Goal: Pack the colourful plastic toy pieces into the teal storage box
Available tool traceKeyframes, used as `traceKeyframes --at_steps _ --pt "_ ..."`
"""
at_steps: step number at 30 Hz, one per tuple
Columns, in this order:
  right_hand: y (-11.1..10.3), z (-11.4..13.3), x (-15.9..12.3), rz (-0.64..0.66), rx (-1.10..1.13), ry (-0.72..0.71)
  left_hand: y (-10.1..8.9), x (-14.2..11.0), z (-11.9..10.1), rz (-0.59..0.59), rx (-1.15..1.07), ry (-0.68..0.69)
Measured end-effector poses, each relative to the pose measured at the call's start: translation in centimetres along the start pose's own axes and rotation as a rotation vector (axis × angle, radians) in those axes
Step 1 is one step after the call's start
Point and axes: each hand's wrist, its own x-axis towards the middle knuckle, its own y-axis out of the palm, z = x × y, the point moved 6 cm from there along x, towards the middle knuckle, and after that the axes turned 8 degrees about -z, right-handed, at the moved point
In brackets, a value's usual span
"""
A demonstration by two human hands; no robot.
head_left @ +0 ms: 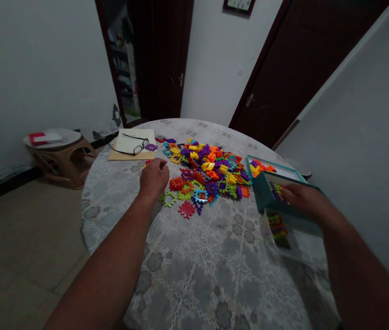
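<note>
A heap of colourful interlocking plastic pieces (211, 172) lies in the middle of the table, some flat square tiles, some small chunky connectors. At the heap's left edge is my left hand (155, 178), its fingers curled down and closed; whatever they hold is hidden. My right hand (300, 199) reaches into a teal box (263, 195) on the right, closed around a row of plastic pieces (276, 190) at the box's inner end. Its fingertips are partly hidden. Nearer to me, a clear plastic container (295, 243) holds a stack of green and orange pieces (278, 230).
Behind the teal box, a shallow teal-rimmed tray (288, 173) contains orange, yellow and purple pieces. Eyeglasses (139, 147) rest on a pale board (130, 156) at the back left. A patterned cloth (194, 275) covers the round table. A stool (62, 160) stands left.
</note>
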Motion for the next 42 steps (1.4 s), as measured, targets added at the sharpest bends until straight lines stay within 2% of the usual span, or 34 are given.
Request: traceKeyframes --at_steps 3,5,7,9,11,14,17,25,31,36,39,42 --pt "0.1 6.3 -4.3 -0.056 0.237 -0.149 1.0 -0.9 -0.3 0.054 0.125 0.102" --pt "1.7 11.6 -7.4 -0.076 0.433 -0.242 1.4 -1.7 -0.7 0.056 0.218 0.153" --pt "3.9 16.3 -9.8 -0.145 0.565 -0.313 1.4 -2.2 -0.7 0.004 0.294 0.168" --pt "6.3 19.6 -11.5 -0.229 0.641 -0.363 1.2 -2.3 -0.1 -0.037 0.365 0.123" --pt "8.4 21.3 -12.4 -0.303 0.661 -0.389 1.2 -1.9 1.2 -0.042 0.412 0.042" --pt "10.2 21.6 -12.9 -0.331 0.662 -0.438 1.8 -1.1 3.4 0.011 0.448 -0.075" --pt "10.6 20.7 -12.9 -0.311 0.679 -0.447 2.5 -0.7 4.8 0.057 0.458 -0.122" --pt "10.9 20.1 -12.1 -0.29 0.745 -0.411 3.3 0.0 6.0 0.055 0.429 -0.11" --pt "10.9 20.0 -12.1 -0.278 0.762 -0.411 3.4 2.6 6.8 0.106 0.478 -0.109" --pt "11.0 20.1 -12.1 -0.253 0.763 -0.414 3.1 3.1 6.2 0.147 0.459 0.021" --pt "11.3 20.0 -12.0 -0.25 0.764 -0.415 3.5 1.6 4.9 0.181 0.432 0.124" --pt "11.7 19.9 -11.9 -0.275 0.749 -0.412 4.4 -1.1 2.5 0.249 0.384 0.253"
